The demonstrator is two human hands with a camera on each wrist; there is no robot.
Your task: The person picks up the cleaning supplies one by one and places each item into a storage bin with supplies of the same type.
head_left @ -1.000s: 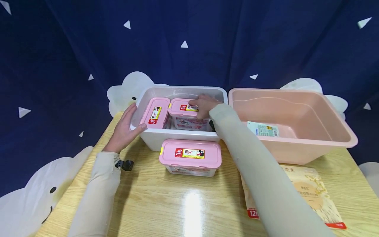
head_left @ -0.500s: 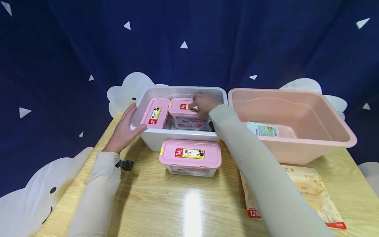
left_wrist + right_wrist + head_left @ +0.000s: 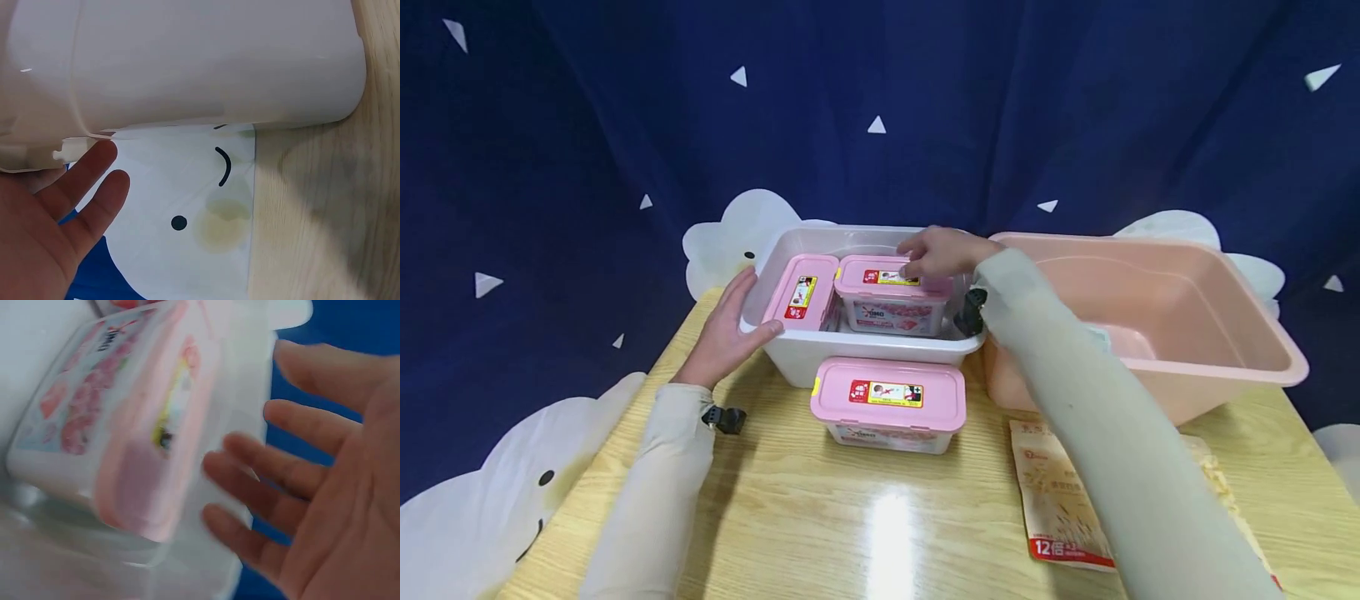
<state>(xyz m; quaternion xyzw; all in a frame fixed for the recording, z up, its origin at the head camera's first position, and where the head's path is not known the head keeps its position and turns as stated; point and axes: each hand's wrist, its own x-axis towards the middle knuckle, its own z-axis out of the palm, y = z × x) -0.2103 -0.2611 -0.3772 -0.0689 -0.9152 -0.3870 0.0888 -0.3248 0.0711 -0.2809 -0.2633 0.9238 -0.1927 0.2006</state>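
Observation:
In the head view, a white basin (image 3: pixel 850 343) holds two pink-lidded detergent boxes. One detergent box (image 3: pixel 805 292) stands lengthwise at the left; the other detergent box (image 3: pixel 891 312) lies crosswise beside it. My right hand (image 3: pixel 946 252) hovers over the right end of the crosswise box, its fingers spread and apart from the lid in the right wrist view. My left hand (image 3: pixel 722 337) rests at the basin's left front corner, thumb over the rim, fingers fairly straight along the outside. A third detergent box (image 3: pixel 887 404) stands on the table in front of the basin.
A pink basin (image 3: pixel 1150 375) stands right of the white one, a pale green-white packet (image 3: pixel 1099 337) inside, partly behind my right sleeve. A yellowish flat bag (image 3: pixel 1060 500) lies on the wooden table (image 3: pixel 820 525) under that arm. A dark blue curtain (image 3: pixel 820 150) hangs behind.
My right hand has come up off the crosswise box's lid and moved right, its fingers opening. The left hand keeps its place at the basin corner. The head view has shifted slightly.

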